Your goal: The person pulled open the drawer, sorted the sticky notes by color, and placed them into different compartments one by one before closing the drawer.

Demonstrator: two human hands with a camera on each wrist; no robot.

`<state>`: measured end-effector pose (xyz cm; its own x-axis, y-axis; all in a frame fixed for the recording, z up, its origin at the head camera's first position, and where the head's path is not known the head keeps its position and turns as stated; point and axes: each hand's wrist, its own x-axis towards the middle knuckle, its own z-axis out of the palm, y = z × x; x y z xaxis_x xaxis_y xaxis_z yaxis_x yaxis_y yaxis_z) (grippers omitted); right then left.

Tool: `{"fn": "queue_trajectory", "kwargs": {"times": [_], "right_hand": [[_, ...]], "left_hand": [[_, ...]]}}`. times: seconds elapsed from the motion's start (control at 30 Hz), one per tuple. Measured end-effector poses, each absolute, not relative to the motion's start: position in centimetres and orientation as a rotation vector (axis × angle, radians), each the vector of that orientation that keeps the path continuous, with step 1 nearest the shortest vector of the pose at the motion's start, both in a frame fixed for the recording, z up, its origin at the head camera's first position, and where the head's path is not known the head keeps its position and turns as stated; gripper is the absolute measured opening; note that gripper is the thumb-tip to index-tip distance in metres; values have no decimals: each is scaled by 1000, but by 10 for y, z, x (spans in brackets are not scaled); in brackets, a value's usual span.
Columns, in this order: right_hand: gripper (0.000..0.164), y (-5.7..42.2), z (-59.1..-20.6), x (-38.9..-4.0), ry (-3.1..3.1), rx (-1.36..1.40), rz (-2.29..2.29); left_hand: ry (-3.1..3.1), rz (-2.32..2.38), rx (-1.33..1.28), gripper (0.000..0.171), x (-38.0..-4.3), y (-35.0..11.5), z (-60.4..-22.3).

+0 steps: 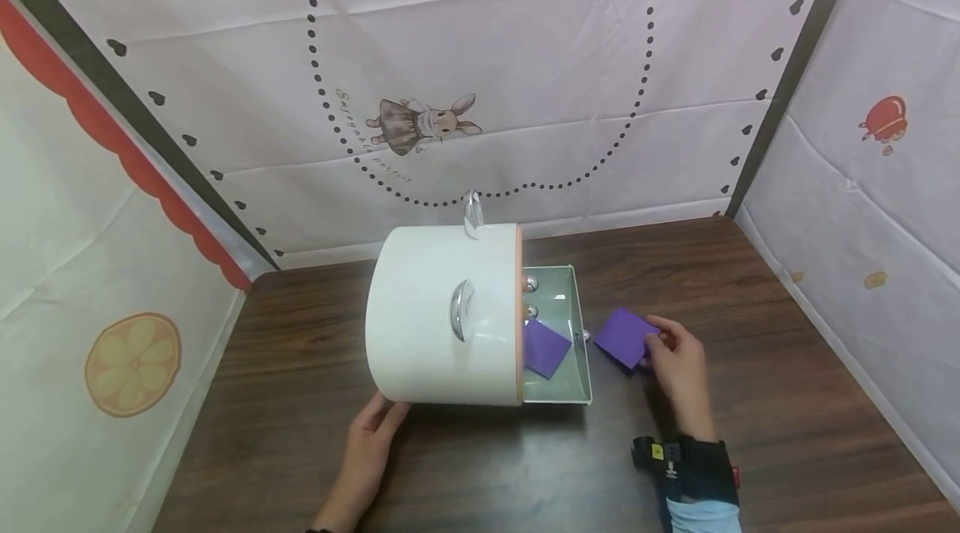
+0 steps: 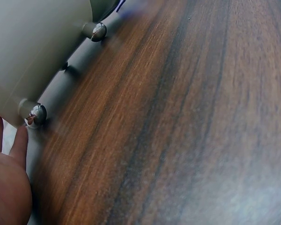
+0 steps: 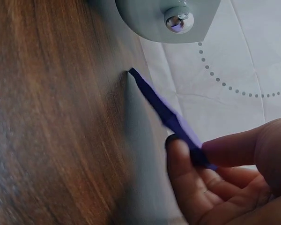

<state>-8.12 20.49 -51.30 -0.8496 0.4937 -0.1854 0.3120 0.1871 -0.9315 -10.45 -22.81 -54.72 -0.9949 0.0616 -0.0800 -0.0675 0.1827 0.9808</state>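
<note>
A glossy white box (image 1: 442, 316) with a rounded back and chrome handles stands on the table, its pale green door or tray (image 1: 557, 390) sticking out on the right with a silver knob (image 3: 179, 19). A flat purple square (image 1: 545, 348) lies inside that green part. To its right, my right hand (image 1: 678, 362) pinches another purple square (image 1: 624, 336) by its near right corner, between thumb and fingers; I cannot tell its material. My left hand (image 1: 369, 441) touches the box's lower left corner with fairly straight fingers (image 2: 19, 145), beside a round metal foot (image 2: 36, 116).
Two shiny metal balls (image 1: 530, 283) show inside the green part, near the box opening. The dark wood table (image 1: 780, 400) meets printed white cloth walls (image 1: 570, 58) behind and on both sides. A chrome handle (image 1: 472, 212) sticks up at the box's far side.
</note>
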Motion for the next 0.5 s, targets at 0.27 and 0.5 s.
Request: {"fn": "queue_trajectory", "kwargs": {"times": [0.27, 0.5], "right_hand": [[33, 201, -508, -83, -1944, -761, 1886], [36, 199, -499, -83, -1783, -707, 2077]], "left_hand": [[2326, 1953, 20, 54, -104, -230, -546], [2313, 1960, 13, 54, -105, -231, -545]]}}
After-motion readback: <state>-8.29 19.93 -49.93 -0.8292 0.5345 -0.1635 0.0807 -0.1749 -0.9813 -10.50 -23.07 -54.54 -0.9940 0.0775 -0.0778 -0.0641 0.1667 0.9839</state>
